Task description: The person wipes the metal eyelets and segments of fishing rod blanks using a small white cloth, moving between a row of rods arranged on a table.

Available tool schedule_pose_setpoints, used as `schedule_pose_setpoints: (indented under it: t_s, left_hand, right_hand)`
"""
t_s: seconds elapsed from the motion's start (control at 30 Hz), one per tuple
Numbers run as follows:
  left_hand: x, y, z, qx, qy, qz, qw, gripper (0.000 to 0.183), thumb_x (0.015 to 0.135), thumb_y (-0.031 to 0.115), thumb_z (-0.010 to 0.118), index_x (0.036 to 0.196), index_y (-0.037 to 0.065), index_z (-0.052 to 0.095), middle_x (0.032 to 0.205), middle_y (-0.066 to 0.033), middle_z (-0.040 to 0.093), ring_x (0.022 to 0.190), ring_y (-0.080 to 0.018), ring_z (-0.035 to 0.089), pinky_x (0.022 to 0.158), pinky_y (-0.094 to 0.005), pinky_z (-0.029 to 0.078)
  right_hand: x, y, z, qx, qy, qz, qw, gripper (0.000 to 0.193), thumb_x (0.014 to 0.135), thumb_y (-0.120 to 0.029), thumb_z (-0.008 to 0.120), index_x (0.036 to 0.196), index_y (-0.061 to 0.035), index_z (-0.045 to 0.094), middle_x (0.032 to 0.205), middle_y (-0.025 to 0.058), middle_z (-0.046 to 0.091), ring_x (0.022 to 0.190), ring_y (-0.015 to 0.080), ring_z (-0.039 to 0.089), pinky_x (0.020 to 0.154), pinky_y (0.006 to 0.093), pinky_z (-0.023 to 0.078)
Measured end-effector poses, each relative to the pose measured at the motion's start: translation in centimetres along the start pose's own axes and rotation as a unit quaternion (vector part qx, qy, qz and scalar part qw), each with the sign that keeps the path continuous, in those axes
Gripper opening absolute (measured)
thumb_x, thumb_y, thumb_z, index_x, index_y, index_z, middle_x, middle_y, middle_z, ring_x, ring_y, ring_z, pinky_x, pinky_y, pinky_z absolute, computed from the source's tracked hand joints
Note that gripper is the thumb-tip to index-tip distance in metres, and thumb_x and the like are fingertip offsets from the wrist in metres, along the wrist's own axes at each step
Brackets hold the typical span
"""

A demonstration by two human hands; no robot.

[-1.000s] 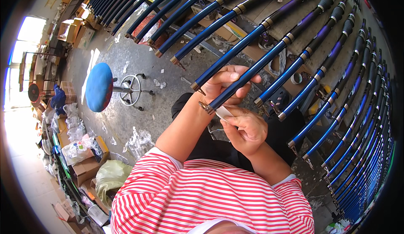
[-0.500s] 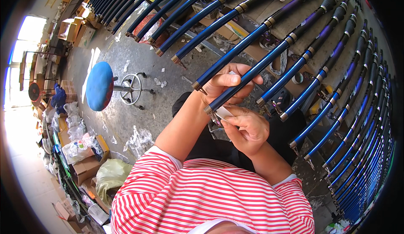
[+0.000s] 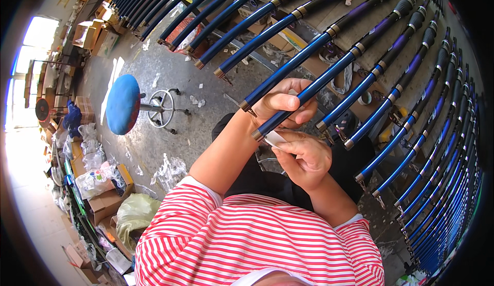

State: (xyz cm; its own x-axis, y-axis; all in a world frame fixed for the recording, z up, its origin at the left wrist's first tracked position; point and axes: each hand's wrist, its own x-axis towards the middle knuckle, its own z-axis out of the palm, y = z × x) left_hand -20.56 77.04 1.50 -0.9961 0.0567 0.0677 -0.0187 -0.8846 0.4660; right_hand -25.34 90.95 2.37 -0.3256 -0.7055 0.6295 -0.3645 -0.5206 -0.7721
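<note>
Blue rod (image 3: 329, 75) slanting upper-right, butt toward hands (image 3: 296, 131)

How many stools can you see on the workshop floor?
1. A single stool with a round blue seat and a chrome ringed base stands on the concrete floor to the person's left, beyond the left hand gripping a blue rod. Others may be hidden outside the view.

Left hand (image 3: 284, 105): raised ahead of chest, fingers curled closed in a grip, forearm bare, extended forward. Right hand (image 3: 304, 158): just below the left, thumb and fingertips pinched together, wrist bent, forearm bare.
</note>
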Motion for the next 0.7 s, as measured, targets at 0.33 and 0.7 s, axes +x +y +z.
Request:
schedule_pose_setpoints:
  t_s: [0.33, 0.7]
  left_hand:
    - [0.1, 0.3, -0.5, -0.049, -0.014, -0.049, 0.998, 0.055, 0.066, 0.041, 0.078, 0.084, 0.007, 0.038, 0.057, 0.0005, 0.04, 0.044, -0.0031, 0.035, 0.034, -0.0144, 0.029]
    - [5.3, -2.8, 0.8, 0.082, 0.121, 0.041, 0.988, 0.049, 0.088, 0.044, 0.053, 0.097, -0.004, 0.055, 0.057, 0.0037, 0.043, 0.04, -0.0008, 0.029, 0.036, -0.0144, 0.023]
  right_hand:
    - [0.2, -0.3, 0.3, -0.045, 0.032, -0.022, 0.998, 0.015, 0.071, 0.002, 0.07, 0.081, -0.0012, 0.06, 0.082, 0.0172, 0.066, 0.071, 0.0255, 0.067, 0.06, 0.0298, 0.052]
    - [-3.2, -0.9, -2.5, -0.079, 0.063, -0.046, 0.994, 0.014, 0.074, 0.003, 0.064, 0.083, -0.0001, 0.055, 0.085, 0.0223, 0.065, 0.078, 0.0297, 0.067, 0.063, 0.0323, 0.055]
